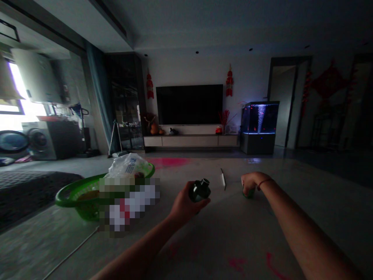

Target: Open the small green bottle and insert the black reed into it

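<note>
My left hand (186, 204) is wrapped round a dark bottle (199, 191), held tilted above the table; its threaded neck shows no cap. My right hand (250, 182) reaches down to the table on the right, fingers closed on a small green object (248, 192). Most of that object is hidden by the fingers, so its kind cannot be made out. Between the two hands, a thin white pen-like stick (223, 179) with dark ends lies on the table.
On the left stands a green plastic basket (65, 199) with a white plastic bag (128, 165) in it. A blurred-out item (131, 206) lies beside the basket, near a white cable (70, 253). Pink stains mark the pale tabletop (204, 241).
</note>
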The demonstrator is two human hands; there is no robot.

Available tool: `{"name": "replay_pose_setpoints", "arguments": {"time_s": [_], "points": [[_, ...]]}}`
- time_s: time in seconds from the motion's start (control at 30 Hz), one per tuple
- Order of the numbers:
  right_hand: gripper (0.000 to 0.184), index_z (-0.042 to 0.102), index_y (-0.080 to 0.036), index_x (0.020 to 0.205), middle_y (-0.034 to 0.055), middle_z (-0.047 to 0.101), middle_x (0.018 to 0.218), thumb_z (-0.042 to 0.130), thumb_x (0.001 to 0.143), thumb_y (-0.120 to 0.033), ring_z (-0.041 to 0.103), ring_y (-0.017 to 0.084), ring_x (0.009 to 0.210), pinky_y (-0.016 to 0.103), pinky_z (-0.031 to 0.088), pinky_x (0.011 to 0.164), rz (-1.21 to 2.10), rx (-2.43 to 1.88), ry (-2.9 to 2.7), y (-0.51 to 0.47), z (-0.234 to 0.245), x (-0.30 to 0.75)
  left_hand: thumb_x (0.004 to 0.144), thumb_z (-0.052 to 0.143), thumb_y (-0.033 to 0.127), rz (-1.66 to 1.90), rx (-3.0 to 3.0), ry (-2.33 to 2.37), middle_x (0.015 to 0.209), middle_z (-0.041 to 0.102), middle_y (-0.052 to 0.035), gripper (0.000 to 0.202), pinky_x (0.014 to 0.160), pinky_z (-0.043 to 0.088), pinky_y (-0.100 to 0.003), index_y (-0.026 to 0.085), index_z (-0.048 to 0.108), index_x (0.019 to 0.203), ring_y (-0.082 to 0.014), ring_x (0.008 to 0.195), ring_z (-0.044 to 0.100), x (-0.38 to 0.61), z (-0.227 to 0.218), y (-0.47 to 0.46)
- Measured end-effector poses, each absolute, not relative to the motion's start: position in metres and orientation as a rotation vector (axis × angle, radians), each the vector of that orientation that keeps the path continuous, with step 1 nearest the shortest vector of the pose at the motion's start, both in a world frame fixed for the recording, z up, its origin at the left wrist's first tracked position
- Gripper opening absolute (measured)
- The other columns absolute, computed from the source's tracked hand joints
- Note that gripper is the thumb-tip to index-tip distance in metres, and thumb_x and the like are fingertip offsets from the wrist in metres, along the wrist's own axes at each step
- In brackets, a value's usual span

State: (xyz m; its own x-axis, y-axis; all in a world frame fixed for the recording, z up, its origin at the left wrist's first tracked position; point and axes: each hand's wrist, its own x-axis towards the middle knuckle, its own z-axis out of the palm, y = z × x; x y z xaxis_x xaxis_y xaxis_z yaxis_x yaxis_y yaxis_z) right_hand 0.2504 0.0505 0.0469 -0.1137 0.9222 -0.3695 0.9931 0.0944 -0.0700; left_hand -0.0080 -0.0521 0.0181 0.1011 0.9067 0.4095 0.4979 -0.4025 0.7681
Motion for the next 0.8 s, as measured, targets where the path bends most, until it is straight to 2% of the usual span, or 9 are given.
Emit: {"name": "replay_pose_setpoints", "arguments": {"time_s": [0.1, 0.2, 0.33, 0.43, 0.6, 0.8], "points": [[0.024, 0.061, -0.013, 0.064, 0.0062, 0.059, 0.069, 0.070, 0.047, -0.026, 0.058, 0.023, 0.070, 0.032, 0.043, 0.057, -0.444, 1.903, 2.187, 0.056, 0.044, 0.249, 0.057, 0.068, 0.038, 1.249, 1.937, 1.360, 0.087, 0.062, -0.0040, 0.054, 0.072, 0.045, -0.030, 0.017, 0.046, 0.101, -0.0182, 0.081, 0.058, -0.008, 0.017, -0.052], [0.032, 0.062, -0.015, 0.079, 0.0064, 0.062, 0.084, 0.068, 0.054, -0.034, 0.057, 0.022, 0.082, 0.029, 0.044, 0.066, -0.474, 1.866, 2.347, 0.059, 0.049, 0.243, 0.056, 0.068, 0.040, 1.261, 1.921, 1.357, 0.087, 0.062, -0.0038, 0.054, 0.070, 0.045, -0.030, 0.017, 0.047, 0.101, -0.0181, 0.080, 0.058, -0.007, 0.017, -0.052], [0.046, 0.056, -0.014, 0.101, 0.0077, 0.060, 0.100, 0.063, 0.063, -0.039, 0.056, 0.017, 0.091, 0.025, 0.043, 0.077, -0.912, 1.506, 2.785, 0.049, 0.069, 0.225, 0.055, 0.068, 0.040, 1.270, 1.916, 1.369, 0.085, 0.062, -0.0046, 0.054, 0.067, 0.045, -0.029, 0.016, 0.047, 0.100, -0.0182, 0.078, 0.058, -0.007, 0.017, -0.051], [0.049, 0.054, -0.013, 0.105, 0.0086, 0.059, 0.105, 0.062, 0.065, -0.040, 0.055, 0.017, 0.094, 0.025, 0.042, 0.080, -1.065, 1.245, 2.917, 0.031, 0.089, 0.207, 0.056, 0.068, 0.039, 1.265, 1.942, 1.375, 0.085, 0.061, -0.0042, 0.054, 0.067, 0.044, -0.028, 0.016, 0.047, 0.100, -0.0176, 0.077, 0.057, -0.006, 0.017, -0.051], [0.053, 0.051, -0.011, 0.108, 0.0099, 0.059, 0.103, 0.063, 0.065, -0.041, 0.056, 0.017, 0.092, 0.025, 0.042, 0.078, -0.988, 1.128, 2.988, 0.005, 0.109, 0.183, 0.056, 0.069, 0.039, 1.272, 1.970, 1.378, 0.083, 0.061, -0.0029, 0.053, 0.067, 0.044, -0.027, 0.017, 0.047, 0.100, -0.0165, 0.075, 0.057, -0.006, 0.017, -0.051], [0.058, 0.048, -0.014, 0.109, 0.0087, 0.058, 0.103, 0.063, 0.063, -0.047, 0.056, 0.016, 0.088, 0.022, 0.043, 0.070, -0.938, 1.154, 2.933, -0.003, 0.107, 0.164, 0.057, 0.068, 0.038, 1.253, 2.006, 1.402, 0.080, 0.060, -0.0016, 0.052, 0.064, 0.043, -0.026, 0.017, 0.047, 0.099, -0.0160, 0.073, 0.056, -0.006, 0.017, -0.052]]}}
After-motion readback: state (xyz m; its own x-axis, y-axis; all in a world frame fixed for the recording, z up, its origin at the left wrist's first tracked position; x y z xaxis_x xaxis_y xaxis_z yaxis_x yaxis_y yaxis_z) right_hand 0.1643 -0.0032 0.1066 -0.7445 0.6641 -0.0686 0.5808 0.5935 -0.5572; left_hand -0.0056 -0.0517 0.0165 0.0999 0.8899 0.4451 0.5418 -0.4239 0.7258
